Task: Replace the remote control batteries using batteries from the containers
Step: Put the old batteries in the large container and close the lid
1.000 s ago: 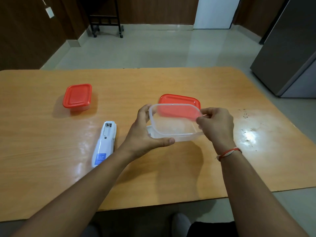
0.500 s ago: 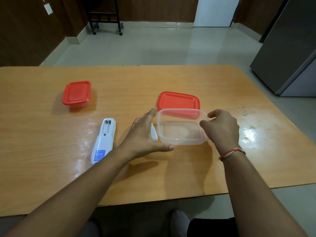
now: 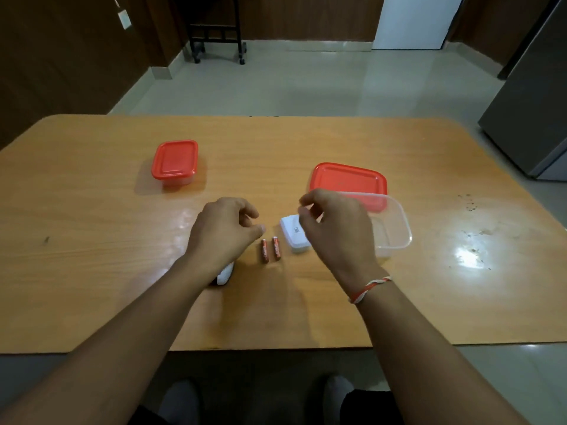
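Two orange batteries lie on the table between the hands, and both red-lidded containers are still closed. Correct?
Not quite. The head view shows the two batteries between the hands, but only the small container is closed. The large clear container is open, its red lid lying behind it.

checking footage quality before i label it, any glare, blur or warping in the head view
Head view: bright glare patch on the table right of the clear container, fainter sheen near the left hand; right hand fingers slightly motion-blurred; wide-angle bowing along the table's edges; the two batteries are sharp enough to see, label print unreadable; room dim, soft shadows under both containers.
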